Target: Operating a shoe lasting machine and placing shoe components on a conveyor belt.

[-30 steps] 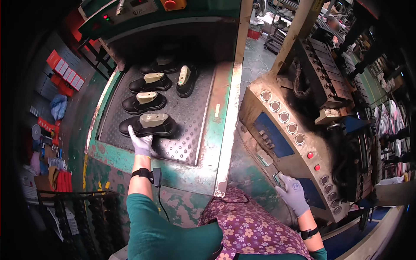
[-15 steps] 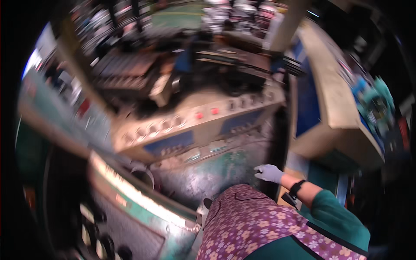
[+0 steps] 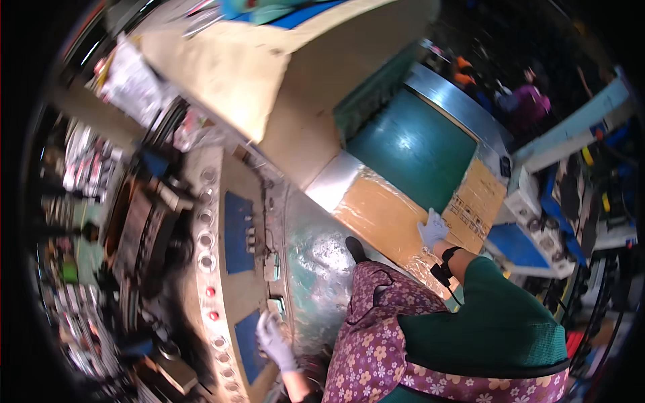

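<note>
My right hand (image 3: 433, 230), in a light grey glove, is over the tape-covered cardboard (image 3: 386, 211) along the near side of a green conveyor belt (image 3: 410, 148). Its fingers are spread and nothing is in them; whether it touches the cardboard I cannot tell. Low in the picture, my left hand (image 3: 274, 342), gloved alike and slightly blurred, hangs beside the front of a beige machine (image 3: 215, 178) with blue panels. Its fingers look loosely stretched, and no object shows in them.
Beyond the cardboard a beige housing (image 3: 309, 94) spans the belt. Red buttons (image 3: 211, 291) and round dials (image 3: 206, 240) line the left machine. A white machine (image 3: 537, 221) stands at the right. A person in purple (image 3: 531, 101) is farther off. Green worn floor (image 3: 319, 262) lies between the machines.
The view has swung to the right, so the dial machine now sits at the left and the belt near the middle. My left hand has come into view; my right is now over the cardboard.
</note>
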The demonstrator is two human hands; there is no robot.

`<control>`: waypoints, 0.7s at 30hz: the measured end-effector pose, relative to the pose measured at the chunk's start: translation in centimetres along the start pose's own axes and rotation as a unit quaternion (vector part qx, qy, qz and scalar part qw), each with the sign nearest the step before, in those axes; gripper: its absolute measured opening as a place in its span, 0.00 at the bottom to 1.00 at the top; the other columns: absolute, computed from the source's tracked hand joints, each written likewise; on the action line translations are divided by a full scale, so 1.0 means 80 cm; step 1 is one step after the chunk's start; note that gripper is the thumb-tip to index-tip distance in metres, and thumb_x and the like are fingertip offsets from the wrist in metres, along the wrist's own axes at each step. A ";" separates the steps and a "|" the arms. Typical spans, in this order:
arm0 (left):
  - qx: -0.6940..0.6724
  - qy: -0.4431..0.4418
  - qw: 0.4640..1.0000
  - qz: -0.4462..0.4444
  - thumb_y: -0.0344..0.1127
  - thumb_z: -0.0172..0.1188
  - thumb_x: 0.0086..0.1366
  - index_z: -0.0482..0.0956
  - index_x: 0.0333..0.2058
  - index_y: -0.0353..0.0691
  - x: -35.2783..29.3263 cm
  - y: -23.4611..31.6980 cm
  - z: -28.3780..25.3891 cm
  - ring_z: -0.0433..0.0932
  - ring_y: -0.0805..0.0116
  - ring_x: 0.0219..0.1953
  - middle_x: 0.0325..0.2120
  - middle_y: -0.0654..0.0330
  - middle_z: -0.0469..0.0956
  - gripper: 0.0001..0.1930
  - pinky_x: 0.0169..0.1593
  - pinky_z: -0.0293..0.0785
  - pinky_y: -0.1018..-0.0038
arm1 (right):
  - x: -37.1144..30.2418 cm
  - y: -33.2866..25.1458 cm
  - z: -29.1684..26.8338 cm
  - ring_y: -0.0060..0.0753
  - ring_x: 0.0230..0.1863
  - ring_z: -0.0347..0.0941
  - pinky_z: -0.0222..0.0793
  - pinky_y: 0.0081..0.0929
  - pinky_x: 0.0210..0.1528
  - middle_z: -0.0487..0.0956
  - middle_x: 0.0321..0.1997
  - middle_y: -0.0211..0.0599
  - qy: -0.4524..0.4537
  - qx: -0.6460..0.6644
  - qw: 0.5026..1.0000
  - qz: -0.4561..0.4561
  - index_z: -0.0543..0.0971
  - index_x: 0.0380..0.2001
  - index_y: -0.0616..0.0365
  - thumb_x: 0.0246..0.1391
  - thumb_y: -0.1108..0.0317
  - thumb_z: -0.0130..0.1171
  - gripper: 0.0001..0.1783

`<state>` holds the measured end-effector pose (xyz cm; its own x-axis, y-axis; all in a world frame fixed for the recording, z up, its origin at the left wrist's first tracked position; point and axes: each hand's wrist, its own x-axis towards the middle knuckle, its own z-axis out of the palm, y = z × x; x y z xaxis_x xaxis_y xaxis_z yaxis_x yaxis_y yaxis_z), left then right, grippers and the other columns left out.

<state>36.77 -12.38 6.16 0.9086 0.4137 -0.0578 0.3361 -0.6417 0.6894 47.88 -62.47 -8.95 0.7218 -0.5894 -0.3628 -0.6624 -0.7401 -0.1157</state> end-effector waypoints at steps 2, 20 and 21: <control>-0.236 -0.204 0.950 0.017 0.30 0.52 0.72 0.74 0.53 0.31 0.084 0.077 0.118 0.78 0.67 0.49 0.47 0.55 0.79 0.14 0.56 0.72 0.71 | 0.032 0.034 0.024 0.45 0.72 0.58 0.57 0.54 0.67 0.60 0.73 0.42 0.054 0.034 0.997 0.054 0.60 0.68 0.54 0.58 0.46 0.53 0.40; 0.036 -0.308 0.950 0.027 0.59 0.50 0.68 0.76 0.54 0.33 0.572 0.442 0.801 0.76 0.54 0.49 0.50 0.44 0.77 0.32 0.53 0.71 0.64 | 0.133 0.136 0.083 0.48 0.77 0.45 0.33 0.56 0.74 0.55 0.76 0.47 0.240 0.063 0.920 0.304 0.57 0.71 0.57 0.67 0.42 0.43 0.39; 0.067 -0.308 0.948 0.042 0.59 0.50 0.68 0.76 0.54 0.33 0.574 0.445 0.816 0.76 0.54 0.49 0.50 0.44 0.77 0.32 0.53 0.71 0.64 | 0.132 0.138 0.080 0.48 0.77 0.45 0.33 0.56 0.74 0.55 0.76 0.47 0.246 0.068 0.918 0.304 0.57 0.71 0.57 0.67 0.42 0.42 0.39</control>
<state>106.69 -58.39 -19.06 0.8922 -0.0729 -0.4457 0.2464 -0.7485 0.6156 46.93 -74.83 -19.96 0.1909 -0.9799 0.0580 -0.9676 -0.1978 -0.1568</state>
